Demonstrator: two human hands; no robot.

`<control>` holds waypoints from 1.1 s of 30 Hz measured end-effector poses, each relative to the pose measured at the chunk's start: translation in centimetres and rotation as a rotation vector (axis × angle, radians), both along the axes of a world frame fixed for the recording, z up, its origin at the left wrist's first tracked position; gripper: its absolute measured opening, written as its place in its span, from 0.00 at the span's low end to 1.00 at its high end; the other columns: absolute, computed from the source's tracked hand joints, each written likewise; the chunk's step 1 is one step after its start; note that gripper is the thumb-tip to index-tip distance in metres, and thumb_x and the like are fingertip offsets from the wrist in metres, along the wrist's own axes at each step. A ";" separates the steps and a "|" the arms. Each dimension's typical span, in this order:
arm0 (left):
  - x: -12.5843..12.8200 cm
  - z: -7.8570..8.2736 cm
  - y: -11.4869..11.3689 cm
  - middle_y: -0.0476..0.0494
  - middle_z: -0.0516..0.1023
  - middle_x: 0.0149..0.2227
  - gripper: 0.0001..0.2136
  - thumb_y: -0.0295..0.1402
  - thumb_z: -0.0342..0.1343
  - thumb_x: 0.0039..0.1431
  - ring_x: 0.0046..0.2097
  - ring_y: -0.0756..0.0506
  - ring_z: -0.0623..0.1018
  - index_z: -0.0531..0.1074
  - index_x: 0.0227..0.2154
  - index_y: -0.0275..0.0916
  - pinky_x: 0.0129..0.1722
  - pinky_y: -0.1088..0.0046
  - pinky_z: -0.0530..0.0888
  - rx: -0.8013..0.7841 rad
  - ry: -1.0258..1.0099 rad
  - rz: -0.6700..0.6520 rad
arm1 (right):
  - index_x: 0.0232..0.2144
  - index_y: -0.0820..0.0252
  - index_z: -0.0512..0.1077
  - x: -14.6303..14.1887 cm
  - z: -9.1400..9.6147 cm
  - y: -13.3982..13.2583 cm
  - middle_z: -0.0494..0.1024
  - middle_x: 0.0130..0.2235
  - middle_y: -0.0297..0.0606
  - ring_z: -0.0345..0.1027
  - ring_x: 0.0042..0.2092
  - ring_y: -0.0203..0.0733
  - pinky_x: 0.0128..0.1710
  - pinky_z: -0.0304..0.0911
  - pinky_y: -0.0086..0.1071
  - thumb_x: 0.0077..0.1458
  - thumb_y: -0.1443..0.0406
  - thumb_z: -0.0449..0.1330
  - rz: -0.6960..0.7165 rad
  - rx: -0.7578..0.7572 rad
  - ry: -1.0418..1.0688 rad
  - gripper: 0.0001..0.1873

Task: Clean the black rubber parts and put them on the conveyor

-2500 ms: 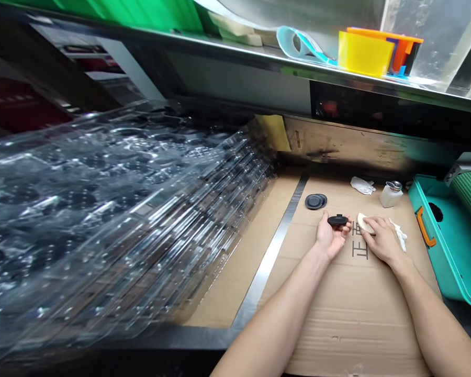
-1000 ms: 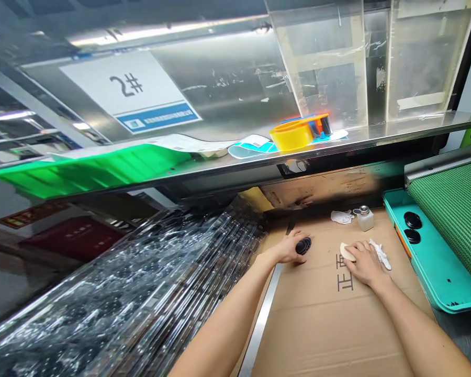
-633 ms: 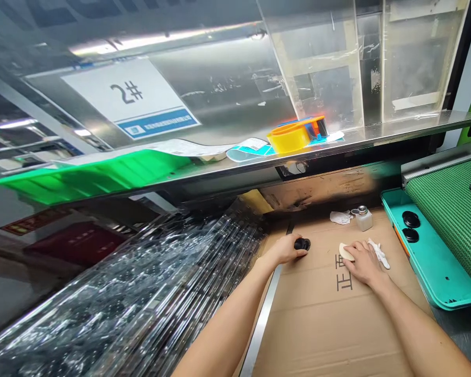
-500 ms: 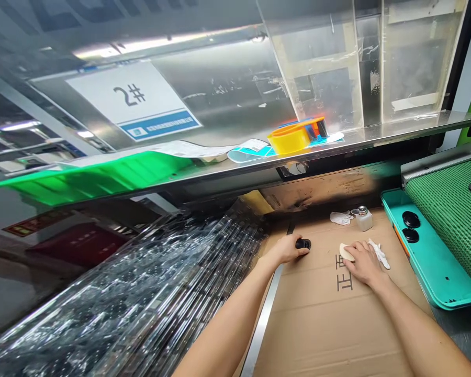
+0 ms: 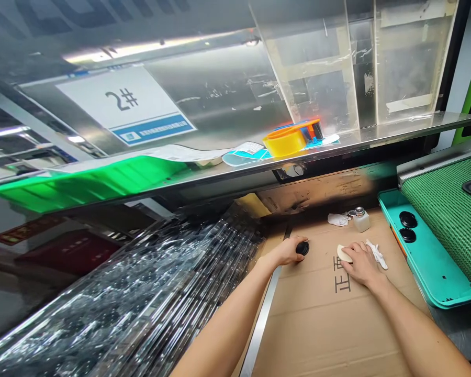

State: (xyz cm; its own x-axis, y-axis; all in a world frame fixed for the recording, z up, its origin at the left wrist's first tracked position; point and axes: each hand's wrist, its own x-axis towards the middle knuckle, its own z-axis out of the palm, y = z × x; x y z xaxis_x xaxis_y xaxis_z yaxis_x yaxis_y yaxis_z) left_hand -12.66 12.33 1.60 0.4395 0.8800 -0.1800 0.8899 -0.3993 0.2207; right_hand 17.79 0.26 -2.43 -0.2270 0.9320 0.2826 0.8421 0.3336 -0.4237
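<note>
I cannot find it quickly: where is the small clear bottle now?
In the head view the bottle stands at the far right of the cardboard sheet, between a crumpled white wipe and the teal tray.

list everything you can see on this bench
clear trays: stack, transparent, left
cardboard sheet: 1, brown, under the hands
black round parts: unclear, black, left hand
cream pad: 1, cream, under right hand
white cloth: 1, white, beside right hand
tissue: 1, white, cardboard's far edge
bottle: 1, clear with metal top, beside tissue
teal tray: 1, teal, right
black discs: 2, black, in teal tray
yellow container: 1, yellow, on shelf
left hand: 1, closed on black round parts
right hand: 1, gripping cream pad
</note>
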 end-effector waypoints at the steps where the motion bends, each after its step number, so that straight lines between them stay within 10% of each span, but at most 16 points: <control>1: 0.2 -0.2 0.1 0.32 0.70 0.63 0.36 0.33 0.63 0.45 0.63 0.36 0.71 0.69 0.61 0.33 0.63 0.66 0.65 0.001 -0.004 0.002 | 0.51 0.50 0.73 0.0 0.0 0.0 0.74 0.50 0.37 0.62 0.52 0.47 0.53 0.53 0.40 0.61 0.57 0.60 0.002 -0.002 -0.002 0.16; 18: 1.7 0.1 -0.2 0.33 0.75 0.57 0.28 0.36 0.58 0.51 0.59 0.36 0.74 0.73 0.57 0.36 0.59 0.66 0.69 0.066 0.113 -0.015 | 0.50 0.50 0.73 -0.3 -0.2 0.2 0.74 0.51 0.39 0.61 0.53 0.48 0.53 0.52 0.41 0.62 0.56 0.59 -0.007 -0.017 -0.005 0.16; 23: 2.8 2.3 -1.4 0.31 0.71 0.61 0.34 0.41 0.60 0.49 0.56 0.31 0.76 0.68 0.61 0.38 0.55 0.58 0.71 0.085 0.261 0.059 | 0.51 0.51 0.73 -0.7 -0.4 0.2 0.74 0.51 0.39 0.60 0.54 0.49 0.54 0.54 0.43 0.61 0.55 0.60 -0.006 -0.024 -0.004 0.17; 27: 10.0 7.8 -3.6 0.40 0.73 0.60 0.24 0.47 0.51 0.61 0.57 0.33 0.74 0.70 0.59 0.46 0.53 0.58 0.73 0.334 0.117 -0.037 | 0.49 0.54 0.73 -0.9 -0.3 0.3 0.75 0.49 0.41 0.62 0.52 0.50 0.51 0.57 0.44 0.61 0.55 0.58 -0.013 -0.007 -0.037 0.17; 33: 30.3 15.6 -6.8 0.39 0.74 0.57 0.21 0.45 0.49 0.66 0.57 0.35 0.73 0.71 0.57 0.43 0.58 0.57 0.69 0.512 -0.306 -0.426 | 0.44 0.59 0.74 -2.1 0.0 -0.5 0.75 0.46 0.46 0.64 0.49 0.54 0.46 0.60 0.46 0.56 0.59 0.58 -0.024 0.016 -0.099 0.15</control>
